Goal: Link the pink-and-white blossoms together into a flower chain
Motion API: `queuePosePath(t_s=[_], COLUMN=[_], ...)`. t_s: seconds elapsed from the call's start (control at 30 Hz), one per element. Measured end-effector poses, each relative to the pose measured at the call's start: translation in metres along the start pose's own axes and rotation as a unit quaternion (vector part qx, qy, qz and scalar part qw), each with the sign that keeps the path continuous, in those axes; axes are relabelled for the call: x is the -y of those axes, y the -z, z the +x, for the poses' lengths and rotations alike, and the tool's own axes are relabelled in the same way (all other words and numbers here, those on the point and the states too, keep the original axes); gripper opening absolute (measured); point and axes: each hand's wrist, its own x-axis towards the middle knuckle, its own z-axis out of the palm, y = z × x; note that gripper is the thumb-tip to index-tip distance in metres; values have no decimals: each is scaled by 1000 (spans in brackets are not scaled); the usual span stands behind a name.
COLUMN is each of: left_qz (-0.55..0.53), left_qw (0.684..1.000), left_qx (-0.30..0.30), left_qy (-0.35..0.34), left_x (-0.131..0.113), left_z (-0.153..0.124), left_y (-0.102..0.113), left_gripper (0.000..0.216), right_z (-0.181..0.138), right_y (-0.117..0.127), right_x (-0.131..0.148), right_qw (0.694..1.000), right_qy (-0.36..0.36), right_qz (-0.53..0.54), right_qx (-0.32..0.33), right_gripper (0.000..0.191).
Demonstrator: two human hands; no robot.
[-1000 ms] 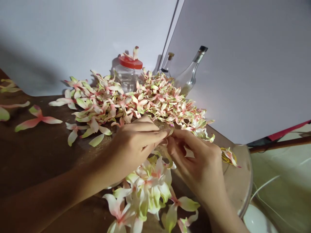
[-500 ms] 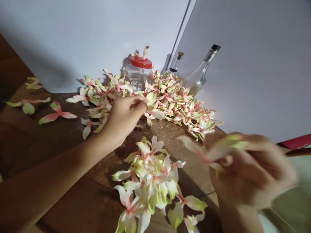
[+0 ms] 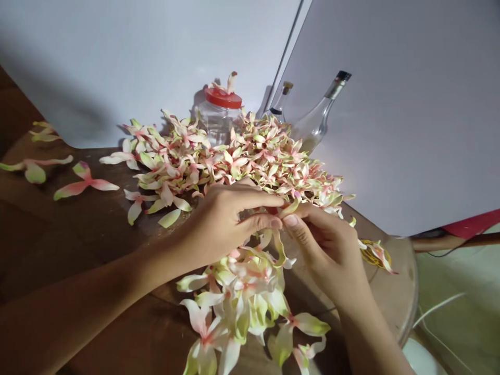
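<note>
My left hand (image 3: 226, 216) and my right hand (image 3: 326, 245) meet fingertip to fingertip over the brown wooden table (image 3: 89, 229), both pinched on a small cream, pink and green artificial flower (image 3: 278, 244) that hangs between them. Just below the hands lies a strung cluster of the same flowers (image 3: 242, 299). A big loose heap of flower pieces (image 3: 234, 159) spreads right behind the hands.
A clear jar with a red lid (image 3: 220, 119) and two glass bottles (image 3: 316, 122) stand behind the heap against white walls. Loose flowers (image 3: 84, 179) lie at the left. Yellow thread with a flower (image 3: 373, 254) lies at the right near the table's round edge.
My left hand came back from the heap with a flower. My right hand, blurred out to the right before, returned to meet it at the centre.
</note>
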Motion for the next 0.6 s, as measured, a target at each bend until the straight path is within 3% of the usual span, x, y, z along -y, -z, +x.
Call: queuePosePath(t_s=[0.2, 0.47, 0.53, 0.6], left_qz=[3, 125, 99, 30], left_qw=[1000, 985, 991, 1000], left_qx=[3, -7, -6, -7], left_qy=[-6, -116, -89, -3], left_x=[-3, -7, -9, -8], left_z=[1, 0, -1, -2], left_y=[1, -3, -4, -3], left_gripper=[17, 15, 15, 13], right_z=[-1, -5, -7, -11], right_y=[0, -9, -11, -11], right_x=[3, 10, 13, 15], right_qw=[1000, 991, 989, 988], right_qy=[-9, 32, 42, 45], right_qz=[2, -118, -118, -90], right_qx=[-7, -60, -73, -117], right_gripper=[18, 5, 11, 17])
